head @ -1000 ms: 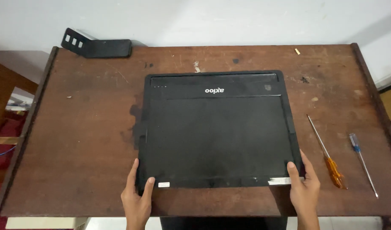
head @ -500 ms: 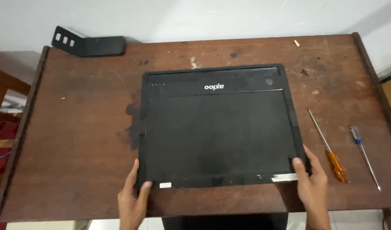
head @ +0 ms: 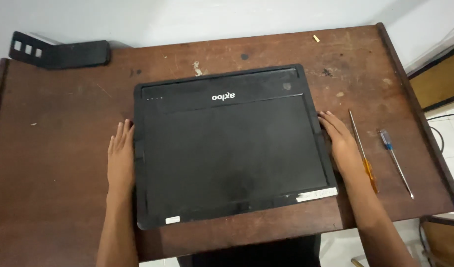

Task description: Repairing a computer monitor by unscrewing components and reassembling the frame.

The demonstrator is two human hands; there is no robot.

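Note:
A large flat black monitor [head: 232, 148] lies face down on the brown wooden table [head: 54, 118], its long top edge toward the wall. My left hand [head: 121, 160] lies flat along the monitor's left edge, fingers straight and pointing away from me. My right hand [head: 338, 141] rests against the right edge, fingers touching the frame. Neither hand lifts the monitor off the table.
An orange-handled screwdriver [head: 363, 153] lies just right of my right hand, and a blue-handled screwdriver [head: 395, 163] beyond it. A black bracket-shaped stand part [head: 59, 52] sits at the table's far left corner. A small brass piece [head: 316, 37] lies near the far edge.
Both hands have slid from the monitor's near corners up along its left and right sides. The view has shifted, with the monitor sitting slightly rotated in the picture.

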